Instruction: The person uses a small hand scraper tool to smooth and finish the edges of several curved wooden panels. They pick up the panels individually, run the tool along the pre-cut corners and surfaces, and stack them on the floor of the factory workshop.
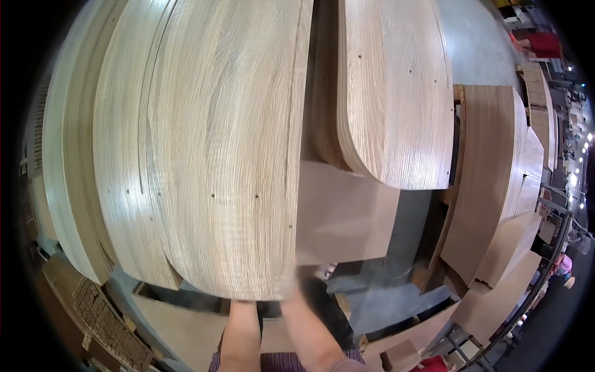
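Note:
A large pale wood-grain panel (229, 136) with small drilled holes fills the middle, its near end toward me. My left hand (243, 305) reaches to that near edge, and its fingers are hidden beneath the panel. Around the panel's near right corner is my right hand (289, 291), smeared by motion, so its grip is unclear. Partly under the panel on the left lies another wood-grain panel (121, 161). To the right stands a stack of similar panels with a rounded corner (396, 124).
A plain light-brown board (347, 223) lies lower, between the stacks. More stacked boards (480, 167) stand at right, beyond a strip of grey floor (365, 304). At far left is another board stack (80, 186). A person with pink headwear (564, 264) is at the right rim.

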